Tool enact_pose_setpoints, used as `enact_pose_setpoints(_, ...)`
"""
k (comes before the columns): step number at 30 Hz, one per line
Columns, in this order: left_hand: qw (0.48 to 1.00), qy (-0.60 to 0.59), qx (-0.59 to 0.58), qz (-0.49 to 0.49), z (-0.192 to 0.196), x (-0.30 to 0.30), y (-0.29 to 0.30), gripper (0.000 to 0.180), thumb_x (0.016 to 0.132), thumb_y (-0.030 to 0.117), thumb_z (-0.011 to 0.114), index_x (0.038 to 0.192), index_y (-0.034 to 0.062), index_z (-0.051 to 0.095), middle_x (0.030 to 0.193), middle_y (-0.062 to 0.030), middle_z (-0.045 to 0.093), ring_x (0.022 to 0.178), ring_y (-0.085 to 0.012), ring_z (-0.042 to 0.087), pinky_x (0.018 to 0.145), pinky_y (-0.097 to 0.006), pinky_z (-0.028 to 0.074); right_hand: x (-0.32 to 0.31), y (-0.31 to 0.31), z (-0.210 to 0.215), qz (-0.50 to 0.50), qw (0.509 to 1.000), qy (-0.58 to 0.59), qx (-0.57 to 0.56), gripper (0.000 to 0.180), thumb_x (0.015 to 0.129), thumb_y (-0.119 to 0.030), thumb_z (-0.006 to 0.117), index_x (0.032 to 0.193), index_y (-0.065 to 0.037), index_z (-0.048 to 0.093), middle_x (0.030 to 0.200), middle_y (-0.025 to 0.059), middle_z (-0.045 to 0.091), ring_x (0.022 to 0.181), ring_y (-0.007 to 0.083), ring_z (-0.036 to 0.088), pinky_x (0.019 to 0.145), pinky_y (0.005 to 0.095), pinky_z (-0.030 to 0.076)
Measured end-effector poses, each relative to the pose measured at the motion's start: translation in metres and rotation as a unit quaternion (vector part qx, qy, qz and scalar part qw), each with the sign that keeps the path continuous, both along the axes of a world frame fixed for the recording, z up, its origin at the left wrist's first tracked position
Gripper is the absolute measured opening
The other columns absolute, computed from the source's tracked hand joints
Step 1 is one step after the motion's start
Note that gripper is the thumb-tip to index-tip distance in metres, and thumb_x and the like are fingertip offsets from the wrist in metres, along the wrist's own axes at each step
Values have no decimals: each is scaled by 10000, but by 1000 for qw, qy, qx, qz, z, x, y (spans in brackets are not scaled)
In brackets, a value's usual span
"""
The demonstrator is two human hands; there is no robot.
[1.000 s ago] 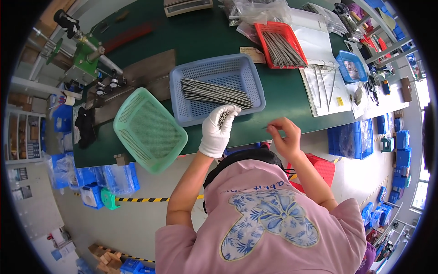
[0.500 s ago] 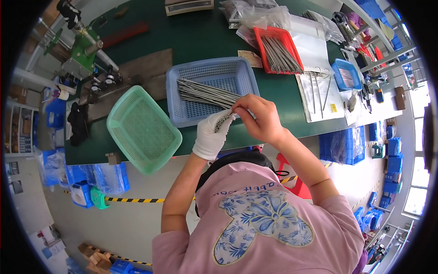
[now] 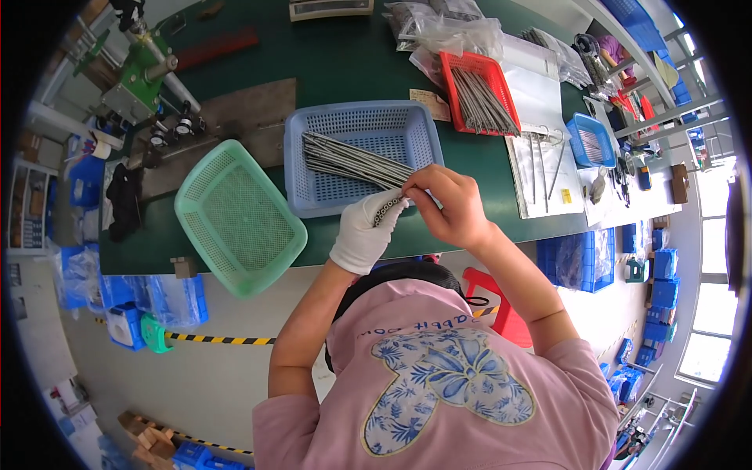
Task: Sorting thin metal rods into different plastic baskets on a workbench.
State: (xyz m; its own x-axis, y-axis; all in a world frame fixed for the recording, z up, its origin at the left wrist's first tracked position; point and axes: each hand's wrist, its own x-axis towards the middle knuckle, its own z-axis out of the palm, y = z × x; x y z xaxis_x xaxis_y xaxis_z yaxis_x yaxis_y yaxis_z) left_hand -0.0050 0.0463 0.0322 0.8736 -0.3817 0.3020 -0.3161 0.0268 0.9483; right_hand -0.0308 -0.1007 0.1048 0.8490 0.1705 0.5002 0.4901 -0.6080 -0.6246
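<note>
My left hand (image 3: 364, 235), in a white glove, is wrapped round a bundle of thin grey metal rods (image 3: 352, 158). Their round, ring-like ends face me at the glove's edge, while the far ends lie over the blue-grey perforated basket (image 3: 365, 205). My bare right hand (image 3: 448, 205) has thumb and forefinger pinched together at the near ends of the bundle. What sits between those fingertips is too small to make out. To the left stands a light green mesh basket (image 3: 239, 223) with nothing in it, tilted at the table's front edge.
A red basket (image 3: 479, 94) of similar rods stands at the back right, beside plastic bags (image 3: 458, 35). Further right are paper sheets (image 3: 540, 176) with rods on them and a small blue basket (image 3: 590, 141). A green bench press (image 3: 141, 82) stands at the far left.
The view has shifted slightly, so the surroundings sit a little differently. Both hands stay at the bundle in nearly the same pose.
</note>
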Motion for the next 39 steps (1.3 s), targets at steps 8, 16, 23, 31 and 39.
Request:
enact_pose_setpoints(8, 999, 24, 29, -11, 7, 2, 2, 177, 789, 76, 607, 959, 29, 614, 765, -116, 620, 566, -200, 564, 535, -285, 439, 5, 2, 3, 19, 996, -56, -67, 140, 673, 60, 592, 802, 8, 576, 703, 110, 591, 549, 256, 573, 488, 302, 460)
enact_pose_setpoints(16, 999, 36, 34, -22, 11, 3, 2, 170, 785, 77, 607, 950, 36, 620, 768, -127, 621, 595, -212, 583, 552, -291, 451, 1, -1, 5, 19, 993, -78, -85, 137, 671, 65, 592, 791, 2, 575, 699, 107, 594, 540, 248, 578, 481, 291, 461)
enact_pose_setpoints(23, 999, 2, 36, -21, 13, 2, 2, 163, 790, 71, 598, 947, 32, 619, 776, -125, 624, 645, -223, 601, 590, -291, 464, -1, 3, 9, 27, 990, -102, -92, 141, 683, 75, 567, 805, 4, 561, 712, 113, 590, 548, 251, 577, 488, 291, 461)
enact_pose_setpoints(31, 999, 20, 28, -19, 13, 1, 1, 159, 752, -4, 619, 910, -15, 605, 746, -95, 616, 617, -148, 559, 577, -259, 445, 1, 2, -1, 7, 1000, -9, 12, 130, 704, 96, 541, 807, 19, 559, 717, 123, 590, 587, 235, 588, 525, 271, 463)
enact_pose_setpoints(39, 999, 23, 28, -20, 10, 2, 3, 182, 797, 80, 594, 974, 47, 617, 738, -120, 605, 565, -203, 548, 544, -291, 439, 0, 5, 3, 18, 998, -49, -39, 131, 671, 74, 583, 785, 9, 583, 705, 117, 598, 561, 250, 584, 504, 284, 463)
